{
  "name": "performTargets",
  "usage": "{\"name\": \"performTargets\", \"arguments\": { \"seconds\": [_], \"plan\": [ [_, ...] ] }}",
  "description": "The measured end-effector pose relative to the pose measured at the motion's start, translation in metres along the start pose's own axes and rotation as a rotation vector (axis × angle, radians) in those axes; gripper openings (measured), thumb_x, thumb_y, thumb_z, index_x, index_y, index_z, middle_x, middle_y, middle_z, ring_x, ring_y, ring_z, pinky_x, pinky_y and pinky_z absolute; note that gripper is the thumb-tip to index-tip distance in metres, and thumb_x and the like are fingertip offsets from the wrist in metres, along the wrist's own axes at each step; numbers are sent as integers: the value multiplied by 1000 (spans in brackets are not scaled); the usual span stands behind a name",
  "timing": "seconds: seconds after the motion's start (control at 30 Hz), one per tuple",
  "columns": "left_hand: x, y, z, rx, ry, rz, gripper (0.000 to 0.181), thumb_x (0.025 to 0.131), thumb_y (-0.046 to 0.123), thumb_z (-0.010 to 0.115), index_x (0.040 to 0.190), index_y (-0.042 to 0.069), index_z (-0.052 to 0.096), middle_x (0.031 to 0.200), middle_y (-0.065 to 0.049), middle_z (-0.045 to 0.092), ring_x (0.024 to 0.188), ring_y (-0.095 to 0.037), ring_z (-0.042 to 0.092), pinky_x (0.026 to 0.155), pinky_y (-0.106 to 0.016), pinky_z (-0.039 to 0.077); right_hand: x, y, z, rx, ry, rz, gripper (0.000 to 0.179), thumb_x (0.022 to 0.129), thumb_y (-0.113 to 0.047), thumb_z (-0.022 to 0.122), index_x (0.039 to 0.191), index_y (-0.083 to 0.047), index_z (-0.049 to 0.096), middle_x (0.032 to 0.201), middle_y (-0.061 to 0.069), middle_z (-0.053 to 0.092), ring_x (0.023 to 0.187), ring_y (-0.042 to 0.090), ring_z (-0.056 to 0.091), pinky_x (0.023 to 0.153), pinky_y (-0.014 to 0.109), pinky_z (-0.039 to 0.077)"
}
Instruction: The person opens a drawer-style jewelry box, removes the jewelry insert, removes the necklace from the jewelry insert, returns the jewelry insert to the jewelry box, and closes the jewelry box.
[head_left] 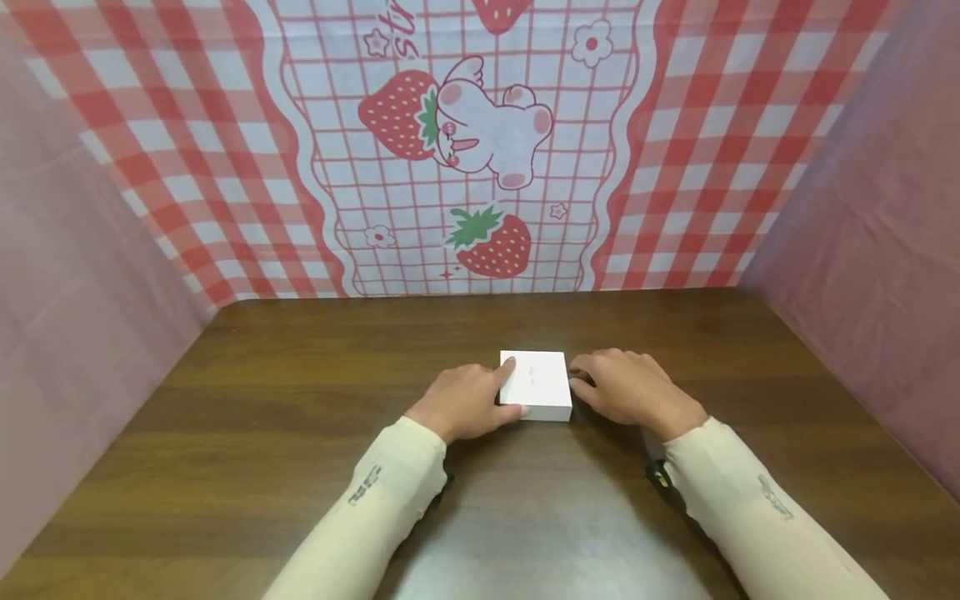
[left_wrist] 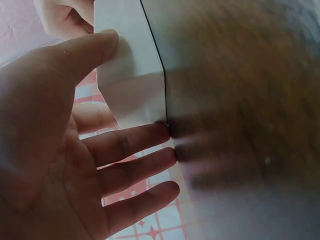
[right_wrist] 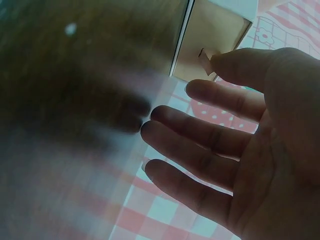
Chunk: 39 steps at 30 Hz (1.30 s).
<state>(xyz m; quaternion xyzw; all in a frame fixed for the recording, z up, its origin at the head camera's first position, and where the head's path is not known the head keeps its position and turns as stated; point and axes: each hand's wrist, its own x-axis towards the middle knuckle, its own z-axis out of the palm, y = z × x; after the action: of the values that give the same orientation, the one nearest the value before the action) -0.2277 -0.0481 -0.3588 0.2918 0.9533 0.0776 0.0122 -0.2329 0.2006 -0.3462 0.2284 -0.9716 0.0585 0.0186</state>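
A small flat white box (head_left: 536,382) with faint print on its top lies on the wooden table. My left hand (head_left: 468,402) holds it from the left, thumb along the near side and a finger over the top left corner. In the left wrist view the other fingers (left_wrist: 132,145) spread beside the box's end. To the right of the box is my right hand (head_left: 626,385), fingers loosely bent. A small tab (right_wrist: 204,62) sticks out from the box's right side, and the right thumb tip is right at it, with the index fingertip just below.
The brown wooden table (head_left: 300,467) stretches around both hands. Behind it hangs a red and white checked cloth (head_left: 675,167) with strawberries. Pink cloths (head_left: 862,250) hang at both sides. Cream sleeves cover the forearms, with a dark strap (head_left: 660,477) at the right wrist.
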Motion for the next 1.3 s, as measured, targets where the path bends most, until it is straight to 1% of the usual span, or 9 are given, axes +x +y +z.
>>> {"name": "performTargets", "arguments": {
  "seconds": [0.17, 0.3, 0.4, 0.47, 0.73, 1.03, 1.17, 1.3],
  "plan": [
    [-2, -3, -1, -3, 6, -1, 75, 97, 55, 57, 156, 13, 38, 127, -9, 67, 107, -21, 66, 88, -41, 52, 4, -2, 0, -2, 4, -13, 24, 97, -28, 64, 115, -17, 74, 99, 0, 71, 77, 14, 60, 61, 38, 48],
    [-2, -5, -2, -11, 3, -9, 75, 97, 55, 57, 156, 13, 37, 129, -10, 66, 109, -21, 65, 90, -41, 51, 7, -3, -2, -6, 12, -37, 11, 97, -26, 63, 95, -22, 73, 82, -5, 65, 70, 14, 56, 55, 36, 43],
    [-3, -6, -2, -15, 6, -17, 75, 97, 55, 57, 156, 13, 37, 130, -10, 66, 109, -21, 65, 91, -41, 51, 10, -5, -3, -7, 17, -55, 14, 97, -25, 62, 84, -25, 67, 73, -7, 58, 65, 14, 52, 53, 35, 40],
    [-4, -7, -3, -18, 10, -19, 75, 97, 55, 57, 156, 14, 37, 129, -10, 66, 109, -21, 65, 90, -41, 51, 11, -5, -3, -11, 21, -64, 15, 97, -25, 62, 82, -25, 66, 72, -7, 57, 65, 14, 52, 53, 35, 40],
    [-7, -10, -2, -31, 13, -27, 75, 97, 56, 57, 157, 15, 36, 131, -11, 65, 113, -22, 64, 91, -43, 50, 13, -7, -3, -17, 11, -82, 14, 96, -23, 64, 83, -25, 67, 73, -7, 59, 66, 14, 54, 53, 37, 42],
    [-5, -9, -1, -19, 9, -27, 75, 96, 56, 58, 156, 15, 38, 120, -12, 69, 99, -21, 66, 86, -42, 52, 10, -6, -2, -21, 14, -69, 8, 95, -22, 67, 88, -23, 71, 82, -4, 65, 73, 17, 60, 57, 43, 47],
    [-3, -7, 1, -13, -3, -23, 75, 97, 56, 58, 157, 16, 37, 120, -11, 69, 98, -20, 66, 86, -41, 52, 6, -5, -1, -13, 2, -54, 6, 95, -21, 68, 90, -22, 72, 83, -4, 66, 73, 17, 60, 58, 43, 48],
    [0, -4, 1, -28, -16, -15, 75, 97, 56, 58, 157, 15, 37, 121, -12, 69, 99, -21, 66, 86, -41, 52, 1, -4, 0, 0, -6, -35, 5, 94, -19, 69, 92, -21, 73, 83, -5, 65, 73, 16, 58, 59, 41, 47]
  ]
}}
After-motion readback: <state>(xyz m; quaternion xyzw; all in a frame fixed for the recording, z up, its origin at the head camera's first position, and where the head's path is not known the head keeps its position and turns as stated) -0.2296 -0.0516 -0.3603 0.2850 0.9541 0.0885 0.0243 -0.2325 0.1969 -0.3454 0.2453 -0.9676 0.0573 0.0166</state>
